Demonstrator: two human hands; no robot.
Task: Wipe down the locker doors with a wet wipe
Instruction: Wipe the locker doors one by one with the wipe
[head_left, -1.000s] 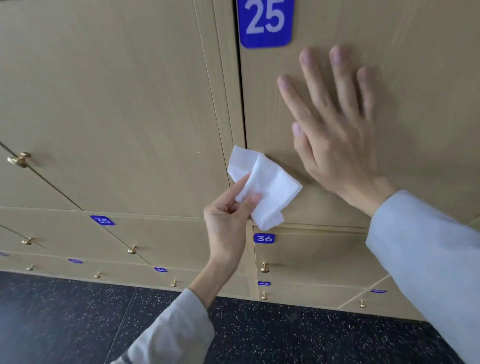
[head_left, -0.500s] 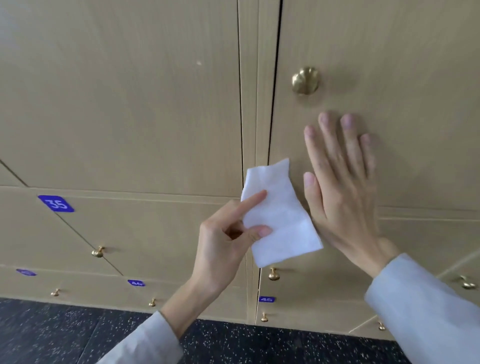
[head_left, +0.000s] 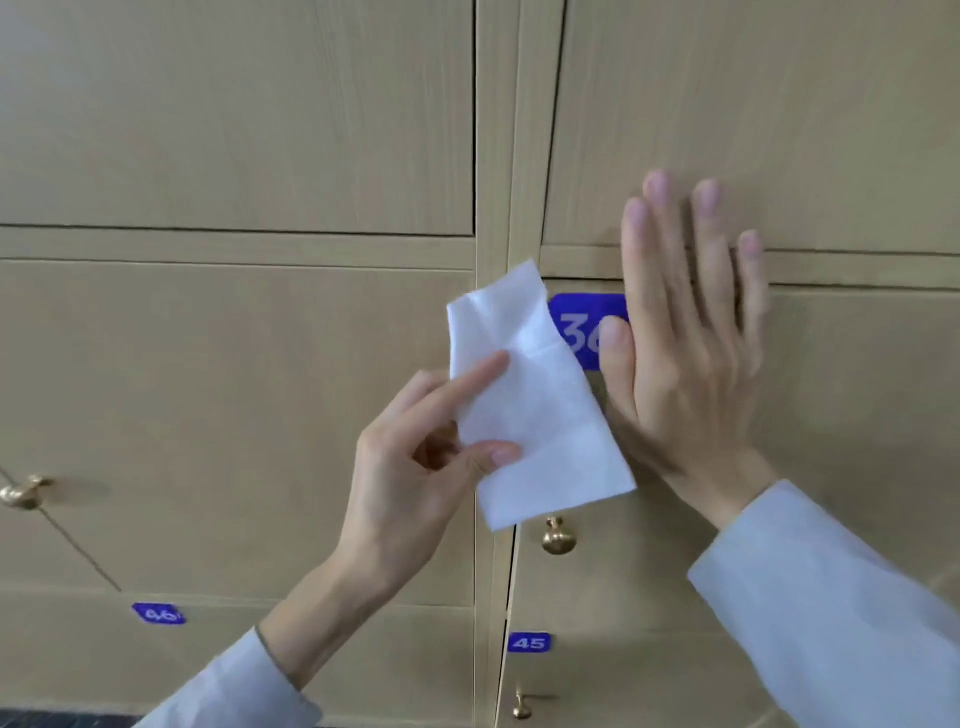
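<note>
Both hands lower now, left hand (head_left: 410, 467) pinching wet wipe (head_left: 535, 410), right hand (head_left: 680, 353) flat beside it

The right hand (head_left: 685, 332) is lying flat over the locker door (head_left: 857, 415), leaving bare panel around the brass knob (head_left: 558, 536).

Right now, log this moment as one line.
left hand: pinches white wet wipe | right hand: flat on tan wooden locker door, partly covering blue number plate | wiping: not yet
</note>
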